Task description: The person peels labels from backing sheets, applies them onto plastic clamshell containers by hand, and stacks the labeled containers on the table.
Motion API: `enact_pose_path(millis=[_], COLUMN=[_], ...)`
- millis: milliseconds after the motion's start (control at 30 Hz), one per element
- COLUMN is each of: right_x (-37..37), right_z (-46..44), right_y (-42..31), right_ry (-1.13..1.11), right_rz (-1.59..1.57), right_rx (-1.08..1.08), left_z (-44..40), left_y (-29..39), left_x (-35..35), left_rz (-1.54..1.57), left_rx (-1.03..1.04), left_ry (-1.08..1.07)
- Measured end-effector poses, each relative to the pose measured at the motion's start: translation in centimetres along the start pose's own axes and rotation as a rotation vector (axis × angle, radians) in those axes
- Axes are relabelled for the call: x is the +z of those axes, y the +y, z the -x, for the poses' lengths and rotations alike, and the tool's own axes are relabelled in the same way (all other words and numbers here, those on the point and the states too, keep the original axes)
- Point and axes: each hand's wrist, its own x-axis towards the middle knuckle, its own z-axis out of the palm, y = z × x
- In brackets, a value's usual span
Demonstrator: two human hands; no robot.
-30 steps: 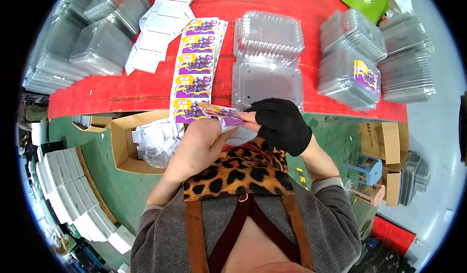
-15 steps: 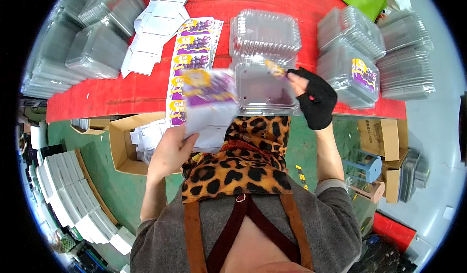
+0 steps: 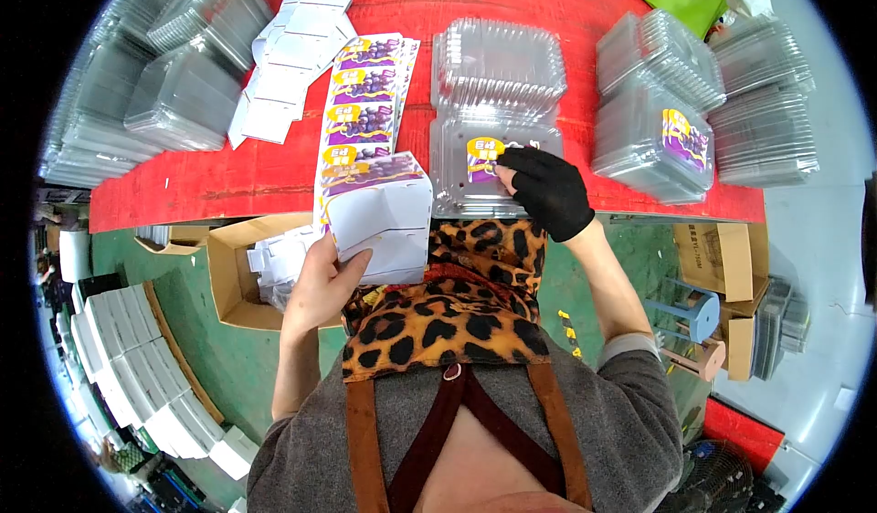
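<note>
My left hand (image 3: 324,283) grips a bent sticker sheet (image 3: 382,225), its white backing towards me and a purple and yellow printed band along its top. My right hand (image 3: 548,191), in a black fingerless glove, lies with its fingers on a grape sticker (image 3: 481,161). That sticker rests on the near half of a clear plastic clamshell container (image 3: 448,198) and is partly covered by the glove. Beyond is the container's ribbed half, among what looks like nested ones. Next to my left hand, a pile of printed sticker sheets (image 3: 356,122) hangs towards the table edge.
Stacked clear containers (image 3: 178,97) fill the left of the red table (image 3: 384,10); more stacks (image 3: 653,125) stand right, one bearing a grape sticker. White backing sheets (image 3: 292,61) lie back left. A cardboard box (image 3: 230,280) with white scraps sits below the table edge, left. A green bag (image 3: 681,0) lies back right.
My right hand has moved left and down onto the clear container, and the sticker it held now lies there. My left hand still holds the sheet, which has come slightly lower and left.
</note>
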Motion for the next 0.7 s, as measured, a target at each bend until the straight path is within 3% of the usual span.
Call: enact_pose_path(millis=[200, 300, 367, 467, 533, 700], right_x=[-0.4, -2.1, -2.9, -3.9, -4.2, -4.4], right_z=[-0.6, -0.4, -1.2, -3.2, -4.5, -6.3], right_y=[-1.1, -1.4, -2.7, -4.8, -6.4, -9.0], right_ry=[0.023, -0.133, 0.03, 0.204, 0.278, 0.096], right_rz=[-0.097, -0.29, -0.349, -0.402, -0.409, -0.131], right_rx=[0.093, 0.287, 0.336, 0.261, 0.165, -0.018], left_z=[0.2, 0.1, -0.3, -1.5, -1.4, -0.9], left_y=[-0.8, -0.7, 0.4, 0.8, 2.6, 3.7], left_x=[0.4, 0.7, 1.3, 1.6, 2.2, 3.3], left_rz=[0.425, 0.756, 0.901, 0.507, 0.414, 0.277], left_rx=[-0.04, -0.118, -0.186, -0.087, -0.027, 0.068], left_ry=[0.013, 0.043, 0.132, 0.033, -0.005, -0.021])
